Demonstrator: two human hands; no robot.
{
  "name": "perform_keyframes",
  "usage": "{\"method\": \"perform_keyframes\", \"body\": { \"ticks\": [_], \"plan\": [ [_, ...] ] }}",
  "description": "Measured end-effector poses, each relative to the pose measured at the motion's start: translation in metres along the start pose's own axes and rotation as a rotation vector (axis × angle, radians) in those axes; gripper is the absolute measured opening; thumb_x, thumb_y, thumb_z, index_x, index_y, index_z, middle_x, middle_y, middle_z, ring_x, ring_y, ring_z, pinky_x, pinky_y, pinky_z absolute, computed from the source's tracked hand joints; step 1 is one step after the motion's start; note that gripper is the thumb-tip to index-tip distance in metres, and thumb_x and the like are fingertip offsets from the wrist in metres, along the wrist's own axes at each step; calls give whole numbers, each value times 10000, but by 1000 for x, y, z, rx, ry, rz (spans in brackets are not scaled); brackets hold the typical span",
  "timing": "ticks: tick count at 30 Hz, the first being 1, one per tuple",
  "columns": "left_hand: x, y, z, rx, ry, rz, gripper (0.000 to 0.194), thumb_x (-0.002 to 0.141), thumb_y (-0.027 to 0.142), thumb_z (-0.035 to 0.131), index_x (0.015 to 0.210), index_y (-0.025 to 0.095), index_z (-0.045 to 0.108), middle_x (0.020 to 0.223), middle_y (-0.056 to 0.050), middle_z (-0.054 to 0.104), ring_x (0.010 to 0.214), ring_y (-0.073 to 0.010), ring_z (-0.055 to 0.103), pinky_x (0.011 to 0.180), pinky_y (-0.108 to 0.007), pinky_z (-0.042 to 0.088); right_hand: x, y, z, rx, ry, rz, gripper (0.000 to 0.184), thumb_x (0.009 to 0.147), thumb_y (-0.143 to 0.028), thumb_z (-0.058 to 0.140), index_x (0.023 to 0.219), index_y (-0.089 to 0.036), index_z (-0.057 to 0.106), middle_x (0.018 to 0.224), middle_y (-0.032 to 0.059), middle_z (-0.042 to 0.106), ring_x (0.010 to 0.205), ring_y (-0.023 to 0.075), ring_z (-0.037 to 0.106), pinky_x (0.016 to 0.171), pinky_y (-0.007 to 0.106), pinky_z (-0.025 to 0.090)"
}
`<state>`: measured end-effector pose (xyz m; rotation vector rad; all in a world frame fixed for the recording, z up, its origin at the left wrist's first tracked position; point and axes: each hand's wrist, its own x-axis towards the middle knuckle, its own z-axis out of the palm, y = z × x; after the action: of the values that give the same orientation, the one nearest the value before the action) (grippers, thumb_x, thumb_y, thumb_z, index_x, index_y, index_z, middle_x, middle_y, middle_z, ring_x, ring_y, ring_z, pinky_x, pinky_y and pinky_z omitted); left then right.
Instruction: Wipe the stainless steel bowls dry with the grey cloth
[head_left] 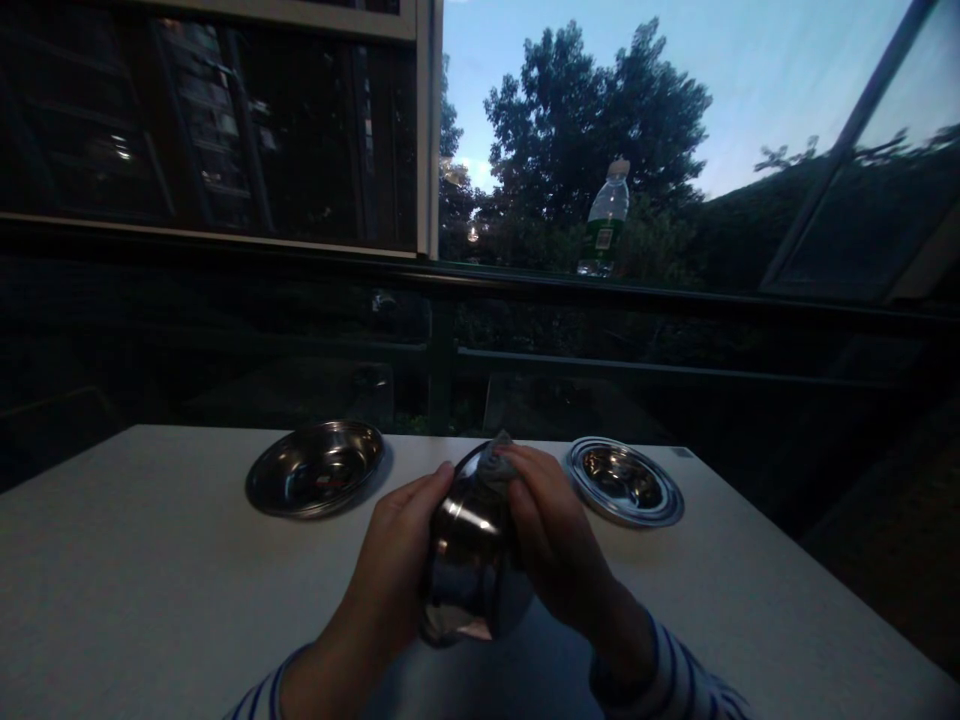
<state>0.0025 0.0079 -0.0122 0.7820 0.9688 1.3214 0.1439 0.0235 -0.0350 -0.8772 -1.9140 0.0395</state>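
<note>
A shiny stainless steel bowl (469,540) is held tilted on its side above the table, in the middle of the head view. My left hand (394,560) grips it from the left, thumb along the upper rim. My right hand (559,535) is closed on a crumpled greyish cloth (496,465), pressed against the bowl's upper right side. The fingers of my left hand behind the bowl are hidden. Whether the cloth is fabric or paper, I cannot tell.
On the white table (187,600), a wide steel basin (319,468) lies at the back left. Nested steel dishes (626,482) lie at the back right. Beyond the table's far edge, a plastic bottle (606,225) with a green label stands on the window ledge.
</note>
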Motion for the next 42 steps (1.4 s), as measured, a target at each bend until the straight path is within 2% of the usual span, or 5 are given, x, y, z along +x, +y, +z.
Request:
{"method": "perform_keyframes", "body": {
  "ticks": [9, 19, 25, 33, 42],
  "plan": [
    [5, 9, -4, -297, -58, -204, 448, 840, 379, 423, 489, 143, 567, 426, 2, 534, 388, -91, 492, 407, -191, 382, -8, -26, 7, -143, -207, -524, 353, 855, -183, 418, 1178, -69, 500, 1155, 115, 590, 1168, 212, 447, 1051, 393, 323],
    [5, 19, -7, -89, 73, -10, 131, 729, 249, 618, 664, 144, 664, 544, -9, 657, 474, -133, 601, 458, -219, 474, 8, 24, -11, 292, 92, 242, 288, 928, -283, 346, 1086, -197, 571, 1083, 57, 618, 1023, 176, 560, 882, 333, 458],
    [14, 44, -14, -353, 200, 3, 199, 798, 149, 485, 680, 133, 645, 496, -14, 654, 424, -139, 613, 459, -243, 522, 3, 13, 4, 468, 218, 325, 324, 946, -328, 296, 1124, -211, 540, 1030, 43, 625, 973, 177, 584, 826, 319, 489],
    [23, 44, -22, -508, 185, -31, 248, 823, 115, 422, 704, 122, 638, 542, -37, 685, 574, -174, 674, 616, -288, 558, -31, 10, 36, 126, 212, -55, 542, 910, -236, 302, 1420, -210, 119, 1465, 109, 202, 1334, 285, 214, 1031, 569, 272],
    [23, 32, -11, -471, 189, -112, 252, 850, 153, 425, 690, 119, 616, 556, -29, 670, 488, -128, 631, 493, -220, 517, -23, -5, 22, -328, -39, -593, 429, 806, -149, 410, 1219, -56, 478, 1264, 144, 522, 1290, 242, 321, 1055, 426, 317]
  ]
}}
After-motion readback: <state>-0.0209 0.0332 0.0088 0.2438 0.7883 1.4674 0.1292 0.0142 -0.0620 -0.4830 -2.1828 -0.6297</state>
